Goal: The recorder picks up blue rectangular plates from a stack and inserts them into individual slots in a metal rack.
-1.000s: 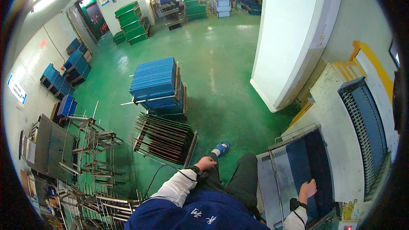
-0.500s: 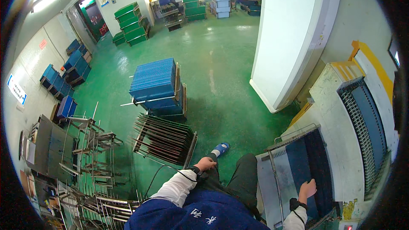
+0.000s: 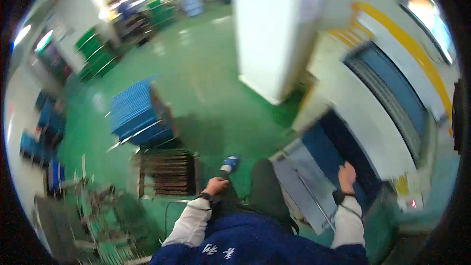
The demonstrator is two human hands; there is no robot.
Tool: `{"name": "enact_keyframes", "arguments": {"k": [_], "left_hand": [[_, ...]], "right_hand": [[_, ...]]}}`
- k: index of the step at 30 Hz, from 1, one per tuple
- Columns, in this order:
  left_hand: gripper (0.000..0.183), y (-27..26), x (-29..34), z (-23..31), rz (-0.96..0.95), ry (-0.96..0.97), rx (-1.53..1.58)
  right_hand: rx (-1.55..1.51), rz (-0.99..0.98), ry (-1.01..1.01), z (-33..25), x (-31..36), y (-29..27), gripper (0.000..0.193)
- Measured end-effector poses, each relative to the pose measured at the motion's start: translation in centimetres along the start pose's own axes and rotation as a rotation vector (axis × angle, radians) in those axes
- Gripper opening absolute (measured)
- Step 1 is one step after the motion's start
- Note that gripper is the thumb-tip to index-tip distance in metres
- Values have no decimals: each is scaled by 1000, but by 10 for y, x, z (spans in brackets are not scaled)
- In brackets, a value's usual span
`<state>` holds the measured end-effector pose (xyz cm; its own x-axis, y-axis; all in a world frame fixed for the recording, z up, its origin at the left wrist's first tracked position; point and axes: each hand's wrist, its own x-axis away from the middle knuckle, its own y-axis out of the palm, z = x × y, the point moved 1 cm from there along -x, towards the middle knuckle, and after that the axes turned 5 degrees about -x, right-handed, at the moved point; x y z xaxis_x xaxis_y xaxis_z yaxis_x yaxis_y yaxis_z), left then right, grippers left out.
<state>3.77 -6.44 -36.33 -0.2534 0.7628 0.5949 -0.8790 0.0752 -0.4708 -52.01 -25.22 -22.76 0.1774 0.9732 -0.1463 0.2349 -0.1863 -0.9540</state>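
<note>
My left hand (image 3: 216,185) lies against my left leg, its fingers curled in and nothing visible in them. Around that wrist is a black band, with a black cord nearby. My right hand (image 3: 347,174) is over a rack of thin dark blue panels (image 3: 326,149) at my right side, its fingers drawn together and no object showing in them. Whether its fingertips touch the panels I cannot tell. A metal bar (image 3: 309,189) crosses the pale grey near part of this rack. The picture is smeared by motion.
A white machine (image 3: 360,103) with a slotted blue opening stands beyond the rack. Ahead on the green floor are a stack of blue panels (image 3: 135,110) and a dark slotted rack (image 3: 169,174). Metal frames (image 3: 105,216) crowd the lower left. A white column (image 3: 265,34) rises ahead.
The whole view has swung to the right, so the machine and rack sit further left in the picture. My right hand is still over the panels, and my left is still on my leg.
</note>
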Motion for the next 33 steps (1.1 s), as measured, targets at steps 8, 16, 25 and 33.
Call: {"name": "enact_keyframes", "arguments": {"k": [8, 16, 25, 33], "left_hand": [[28, -8, 5, 5, -134, -52, 210], [28, -7, -22, -22, -151, -50, 189], [25, -2, -22, -11, -123, -51, 196], [25, -7, -33, -23, -104, 20, -73]], "right_hand": [[44, 120, -20, -24, -23, -128, 24], [-898, 296, 315, 18, -48, -245, 23], [-2013, 135, 380, 51, -90, -197, 20], [-2114, 294, 494, 44, -145, -161, 19]]}}
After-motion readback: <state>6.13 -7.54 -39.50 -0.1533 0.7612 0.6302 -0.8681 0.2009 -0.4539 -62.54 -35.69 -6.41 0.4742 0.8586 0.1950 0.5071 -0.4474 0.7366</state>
